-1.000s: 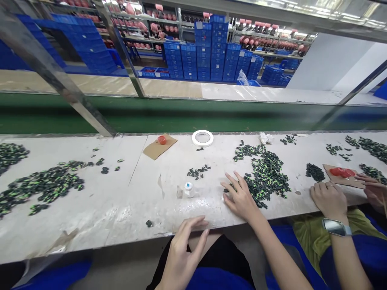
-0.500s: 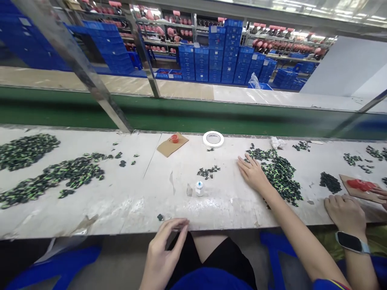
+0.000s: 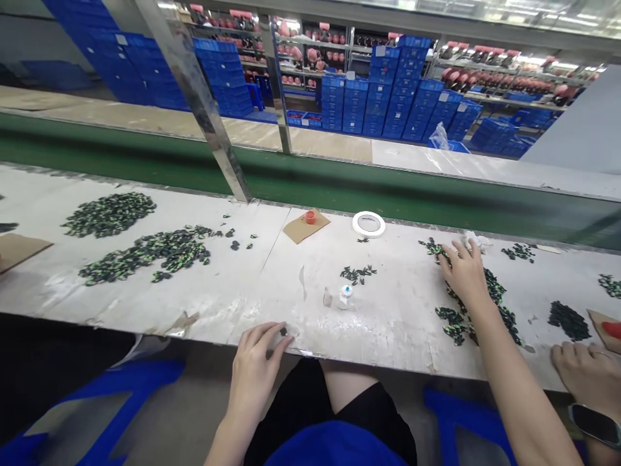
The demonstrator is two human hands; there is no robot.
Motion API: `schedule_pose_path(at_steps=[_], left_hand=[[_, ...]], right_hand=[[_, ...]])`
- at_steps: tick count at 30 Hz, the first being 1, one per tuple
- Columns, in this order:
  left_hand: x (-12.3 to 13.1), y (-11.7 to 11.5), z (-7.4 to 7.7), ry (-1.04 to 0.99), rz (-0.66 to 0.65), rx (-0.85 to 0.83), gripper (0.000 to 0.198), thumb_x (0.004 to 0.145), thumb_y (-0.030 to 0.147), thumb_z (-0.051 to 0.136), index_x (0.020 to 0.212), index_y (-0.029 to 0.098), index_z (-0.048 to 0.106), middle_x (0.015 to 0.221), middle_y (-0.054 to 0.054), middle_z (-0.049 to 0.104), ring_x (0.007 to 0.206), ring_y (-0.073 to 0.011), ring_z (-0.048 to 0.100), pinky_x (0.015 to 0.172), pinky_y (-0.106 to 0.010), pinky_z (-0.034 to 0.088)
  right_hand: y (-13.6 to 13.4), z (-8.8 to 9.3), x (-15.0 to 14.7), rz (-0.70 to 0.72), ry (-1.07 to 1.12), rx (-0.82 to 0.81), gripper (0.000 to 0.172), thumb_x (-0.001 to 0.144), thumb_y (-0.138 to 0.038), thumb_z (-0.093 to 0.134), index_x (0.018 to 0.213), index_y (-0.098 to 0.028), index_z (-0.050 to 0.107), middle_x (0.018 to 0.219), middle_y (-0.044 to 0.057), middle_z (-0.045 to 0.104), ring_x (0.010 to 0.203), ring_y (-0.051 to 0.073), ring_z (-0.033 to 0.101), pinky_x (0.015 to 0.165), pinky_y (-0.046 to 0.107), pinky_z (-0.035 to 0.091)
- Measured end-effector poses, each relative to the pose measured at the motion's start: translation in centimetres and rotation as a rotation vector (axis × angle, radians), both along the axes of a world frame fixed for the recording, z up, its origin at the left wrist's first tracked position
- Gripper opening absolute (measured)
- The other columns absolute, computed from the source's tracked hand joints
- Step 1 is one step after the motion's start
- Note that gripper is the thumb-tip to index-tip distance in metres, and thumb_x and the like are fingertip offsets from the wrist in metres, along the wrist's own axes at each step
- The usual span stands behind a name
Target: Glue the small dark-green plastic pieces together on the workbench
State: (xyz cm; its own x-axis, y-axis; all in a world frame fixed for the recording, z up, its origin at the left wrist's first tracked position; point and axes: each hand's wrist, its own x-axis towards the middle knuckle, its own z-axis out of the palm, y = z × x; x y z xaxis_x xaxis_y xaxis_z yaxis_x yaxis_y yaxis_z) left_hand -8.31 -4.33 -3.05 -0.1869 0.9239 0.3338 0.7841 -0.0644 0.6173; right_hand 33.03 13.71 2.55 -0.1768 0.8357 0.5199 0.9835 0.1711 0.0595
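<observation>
My left hand [image 3: 257, 356] is at the table's front edge, thumb and forefinger apart. One small dark piece [image 3: 283, 331] lies between those fingertips, without a visible grip on it. My right hand [image 3: 464, 275] reaches over a pile of small black-and-green pieces [image 3: 495, 288], its fingers spread and touching the upper part; the hand and forearm hide much of the pile. A small cluster of dark pieces [image 3: 358, 274] lies between my hands, just behind a small clear bottle with a white top and blue tip [image 3: 346, 296].
A white tape roll [image 3: 369, 224] and a red cup [image 3: 310, 217] on cardboard [image 3: 295, 230] lie at the back. Larger piles of pieces [image 3: 111, 213] spread leftward. At right, a co-worker's hand [image 3: 585, 372] rests by a dark pile [image 3: 568, 320]. A metal post [image 3: 213, 129] stands behind.
The view has swung left. My left hand has shifted left so the small dark piece sits between its fingertips. My right hand has moved onto the pile, where some pieces now lie apart toward the front.
</observation>
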Motion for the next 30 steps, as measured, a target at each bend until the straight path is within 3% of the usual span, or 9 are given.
schedule_pose_path(at_steps=[3,6,8,12,15,18,21,25,30], left_hand=[[0.1,0.4,-0.1,-0.028,-0.016,-0.011,0.033,0.089,0.048,0.049,0.092,0.024,0.072,0.090,-0.007,0.070,0.088,-0.0259,0.063,0.067,-0.036,0.054],[0.5,1.0,-0.2,-0.104,-0.029,-0.041,0.027,0.087,0.042,0.054,0.098,0.024,0.071,0.092,-0.006,0.071,0.090,-0.0255,0.064,0.066,-0.034,0.054],[1.1,1.6,-0.1,-0.172,-0.061,-0.058,0.023,0.085,0.038,0.058,0.101,0.025,0.070,0.095,-0.005,0.072,0.092,-0.0249,0.064,0.071,-0.035,0.055],[2.9,3.0,0.1,-0.280,-0.187,-0.079,0.020,0.082,0.026,0.063,0.100,0.025,0.069,0.099,-0.004,0.072,0.096,-0.0233,0.064,0.085,-0.038,0.053],[3.9,3.8,0.2,-0.309,-0.245,-0.120,0.024,0.079,0.018,0.065,0.101,0.025,0.070,0.099,-0.004,0.072,0.098,-0.0231,0.064,0.089,-0.040,0.052],[4.0,4.0,0.2,-0.324,-0.243,-0.153,0.028,0.078,0.016,0.066,0.104,0.026,0.070,0.099,-0.004,0.072,0.098,-0.0226,0.064,0.090,-0.040,0.052],[3.7,3.8,0.2,-0.314,-0.233,-0.136,0.032,0.077,0.020,0.069,0.108,0.024,0.068,0.104,-0.006,0.070,0.101,-0.0233,0.063,0.090,-0.041,0.053],[3.7,3.8,0.2,-0.245,-0.318,-0.057,0.021,0.083,0.020,0.063,0.103,0.024,0.070,0.097,-0.005,0.072,0.097,-0.0232,0.062,0.083,-0.040,0.054],[5.0,4.2,0.1,-0.260,-0.392,0.027,0.017,0.089,0.020,0.056,0.095,0.022,0.072,0.087,-0.005,0.073,0.086,-0.0209,0.063,0.075,-0.035,0.055]], right_hand=[[-3.3,0.3,-4.9,0.157,0.190,-0.144,0.048,0.085,-0.049,0.056,0.124,-0.020,0.060,0.122,0.015,0.062,0.128,0.039,0.040,0.099,0.061,0.041],[-7.3,-0.8,-10.9,0.268,0.406,-0.395,0.071,0.071,-0.060,0.070,0.131,-0.025,0.054,0.134,0.016,0.053,0.121,0.038,0.045,0.089,0.056,0.050],[-8.9,-1.8,-14.4,0.360,0.516,-0.517,0.080,0.065,-0.059,0.075,0.134,-0.026,0.050,0.131,0.013,0.055,0.121,0.037,0.044,0.096,0.055,0.047],[-9.3,-3.0,-18.6,0.398,0.720,-0.577,0.060,0.071,-0.051,0.073,0.123,-0.026,0.056,0.124,0.009,0.059,0.120,0.032,0.045,0.102,0.053,0.041],[-8.9,-3.2,-19.5,0.354,0.887,-0.577,0.036,0.079,-0.048,0.066,0.105,-0.024,0.057,0.119,0.010,0.061,0.121,0.029,0.047,0.101,0.048,0.043],[-9.4,-2.9,-19.1,0.323,1.088,-0.642,0.035,0.079,-0.049,0.064,0.099,-0.023,0.050,0.118,0.011,0.063,0.116,0.026,0.056,0.096,0.044,0.046],[-10.6,-2.4,-18.0,0.310,1.273,-0.700,0.037,0.076,-0.049,0.067,0.092,-0.023,0.047,0.100,0.007,0.069,0.094,0.022,0.066,0.081,0.036,0.052],[-12.0,-2.2,-16.3,0.234,1.420,-0.547,0.035,0.068,-0.046,0.074,0.080,-0.021,0.054,0.072,-0.001,0.066,0.064,0.015,0.061,0.056,0.025,0.047],[-12.8,-2.9,-15.4,0.118,1.678,-0.310,0.031,0.062,-0.043,0.076,0.075,-0.017,0.066,0.063,0.000,0.063,0.057,0.014,0.057,0.053,0.027,0.045]])
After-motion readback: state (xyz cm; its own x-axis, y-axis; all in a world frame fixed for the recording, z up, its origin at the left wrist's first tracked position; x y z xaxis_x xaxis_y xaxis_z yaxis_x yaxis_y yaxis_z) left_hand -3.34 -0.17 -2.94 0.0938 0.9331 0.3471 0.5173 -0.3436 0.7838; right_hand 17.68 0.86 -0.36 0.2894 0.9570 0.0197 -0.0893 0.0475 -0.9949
